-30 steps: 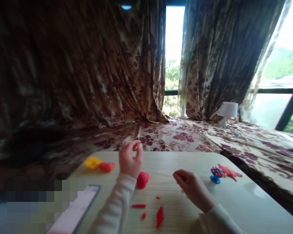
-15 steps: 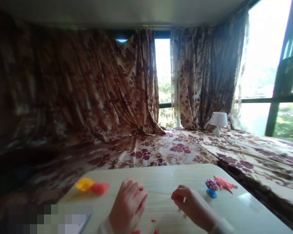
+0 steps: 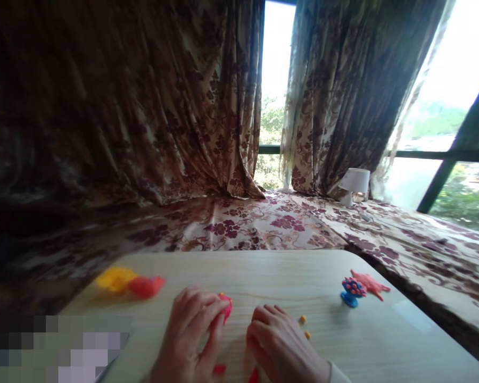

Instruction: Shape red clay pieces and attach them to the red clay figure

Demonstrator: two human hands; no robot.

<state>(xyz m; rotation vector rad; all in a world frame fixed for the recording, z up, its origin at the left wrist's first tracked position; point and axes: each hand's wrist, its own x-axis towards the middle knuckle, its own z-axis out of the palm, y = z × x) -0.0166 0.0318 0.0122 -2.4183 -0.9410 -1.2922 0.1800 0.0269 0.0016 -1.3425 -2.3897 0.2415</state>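
The left hand (image 3: pixel 193 330) grasps the red lump (image 3: pixel 226 307) between thumb and fingers; the lump is at the middle of the table (image 3: pixel 247 268). The right hand (image 3: pixel 281 340) is just beside it with fingers curled downward; whether it grips a piece cannot be told. Two yellow pellets (image 3: pixel 305 327) lie beside the right hand. A red strip (image 3: pixel 219 368) lies below the left hand. On the right side, the blue footed cup (image 3: pixel 349 299) carries a heap of pink beads (image 3: pixel 354 286) and stands against the pink figure (image 3: pixel 371 283). At the left, a yellow piece (image 3: pixel 115 279) touches a red piece (image 3: pixel 146 287).
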